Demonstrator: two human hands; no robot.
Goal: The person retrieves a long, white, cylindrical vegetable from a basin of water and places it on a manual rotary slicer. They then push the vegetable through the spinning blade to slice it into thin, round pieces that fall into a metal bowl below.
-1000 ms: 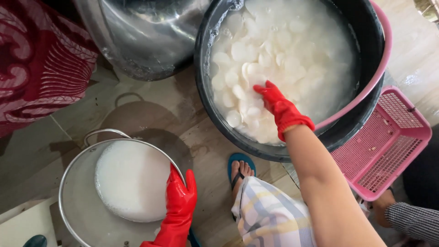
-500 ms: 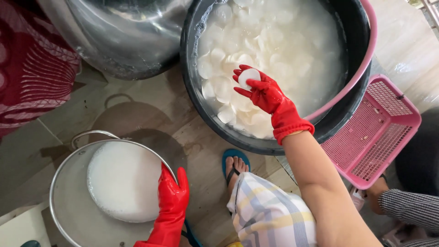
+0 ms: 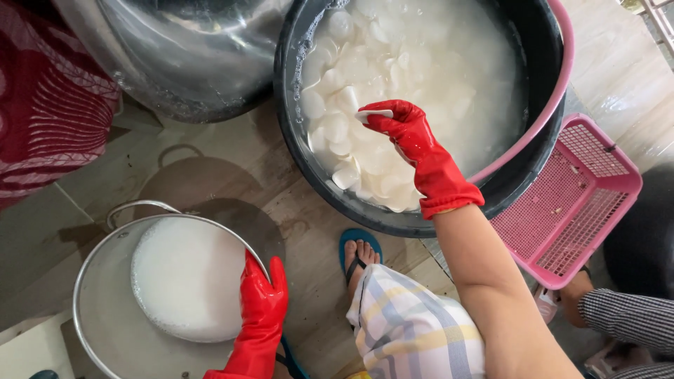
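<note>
We now hold one white slice [image 3: 374,113] pinched in the fingertips of our right hand [image 3: 411,137], lifted clear of the cloudy water in the black tub [image 3: 295,151]; a second ago that hand was down among the floating slices. Our left hand [image 3: 263,309] keeps gripping the rim of the steel pot [image 3: 91,281] beside our sandalled foot [image 3: 359,254].

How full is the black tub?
Well filled: the black tub holds cloudy water and many white slices, reaching high up its wall.

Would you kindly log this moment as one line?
right hand: holds white slice over black tub | left hand: grips steel pot rim
</note>
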